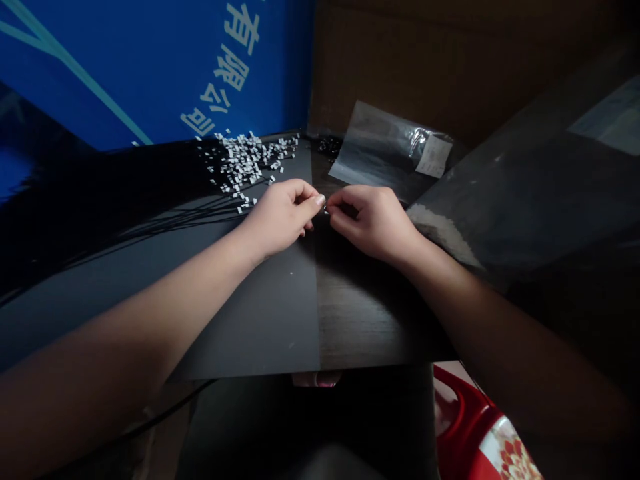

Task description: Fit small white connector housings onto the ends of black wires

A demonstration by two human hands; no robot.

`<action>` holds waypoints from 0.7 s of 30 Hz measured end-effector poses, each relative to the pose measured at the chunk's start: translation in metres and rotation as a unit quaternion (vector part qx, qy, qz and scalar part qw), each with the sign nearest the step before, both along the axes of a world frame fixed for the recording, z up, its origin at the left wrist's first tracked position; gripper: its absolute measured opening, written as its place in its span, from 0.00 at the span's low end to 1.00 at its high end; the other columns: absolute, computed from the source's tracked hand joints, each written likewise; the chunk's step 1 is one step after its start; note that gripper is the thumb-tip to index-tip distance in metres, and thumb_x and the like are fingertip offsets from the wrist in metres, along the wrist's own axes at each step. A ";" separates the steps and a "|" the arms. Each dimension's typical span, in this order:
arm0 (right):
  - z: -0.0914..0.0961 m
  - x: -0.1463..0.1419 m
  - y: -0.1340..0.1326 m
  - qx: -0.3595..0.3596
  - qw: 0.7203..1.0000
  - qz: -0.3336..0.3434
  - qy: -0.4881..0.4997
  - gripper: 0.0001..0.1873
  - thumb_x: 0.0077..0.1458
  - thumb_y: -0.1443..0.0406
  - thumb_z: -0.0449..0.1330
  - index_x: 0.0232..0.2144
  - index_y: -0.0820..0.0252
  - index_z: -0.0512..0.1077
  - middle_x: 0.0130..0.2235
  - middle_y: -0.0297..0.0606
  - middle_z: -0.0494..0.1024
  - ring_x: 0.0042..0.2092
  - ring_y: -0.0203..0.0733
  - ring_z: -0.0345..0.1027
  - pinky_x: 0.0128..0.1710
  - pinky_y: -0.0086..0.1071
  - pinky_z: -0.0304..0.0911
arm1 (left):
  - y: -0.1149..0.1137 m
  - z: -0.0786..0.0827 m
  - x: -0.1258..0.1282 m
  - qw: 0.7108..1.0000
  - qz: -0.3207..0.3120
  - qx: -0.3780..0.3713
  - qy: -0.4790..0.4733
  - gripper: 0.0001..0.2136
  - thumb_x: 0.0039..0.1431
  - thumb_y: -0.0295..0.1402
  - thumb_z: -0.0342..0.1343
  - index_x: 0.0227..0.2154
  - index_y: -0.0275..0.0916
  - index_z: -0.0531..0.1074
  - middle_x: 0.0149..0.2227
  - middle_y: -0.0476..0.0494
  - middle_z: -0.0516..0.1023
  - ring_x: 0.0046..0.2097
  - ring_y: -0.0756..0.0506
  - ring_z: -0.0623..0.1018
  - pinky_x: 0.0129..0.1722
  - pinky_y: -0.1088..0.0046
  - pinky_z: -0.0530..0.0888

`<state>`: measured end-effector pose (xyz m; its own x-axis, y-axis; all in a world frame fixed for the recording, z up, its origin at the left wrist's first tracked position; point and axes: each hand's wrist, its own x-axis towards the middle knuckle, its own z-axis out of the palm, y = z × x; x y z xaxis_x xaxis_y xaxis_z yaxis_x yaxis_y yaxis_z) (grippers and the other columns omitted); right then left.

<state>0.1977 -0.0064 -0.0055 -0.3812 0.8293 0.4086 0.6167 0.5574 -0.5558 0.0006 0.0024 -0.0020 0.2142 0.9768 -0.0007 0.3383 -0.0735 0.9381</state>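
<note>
My left hand (283, 217) is closed in a pinch, thumb against the fingers, above the seam between the grey sheet and the dark table. What it holds is too small to make out. Just right of it, my right hand (370, 219) also pinches, its fingertips almost meeting the left ones. A tiny white piece (326, 209) shows at the right fingertips. Behind my left hand lies a heap of white connectors (245, 160) on the ends of black wires (125, 177), which run off to the left in a thick bundle.
A clear bag (370, 147) with a white label lies behind my right hand, near small dark bits (329, 148). At right, a larger plastic bag (530, 193) holds whitish contents. A blue panel (135, 60) and brown cardboard (440, 67) stand behind. Below the table edge is a red object (463, 420).
</note>
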 end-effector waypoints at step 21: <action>0.003 0.001 0.000 -0.024 0.999 -0.007 0.040 0.08 0.57 0.68 0.62 0.33 0.64 0.82 0.30 0.36 0.82 0.31 0.37 0.69 0.34 0.31 0.58 | -0.005 0.003 0.004 1.000 0.005 -0.003 -0.011 0.07 0.71 0.26 0.59 0.34 0.37 0.75 0.24 0.51 0.74 0.27 0.52 0.75 0.26 0.78 0.74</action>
<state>0.1986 -0.0063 -0.0023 -0.3371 0.8539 0.3966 0.5775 0.5202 -0.6292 0.0043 -0.0023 0.0010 0.2037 0.9790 -0.0013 0.3192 -0.0652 0.9455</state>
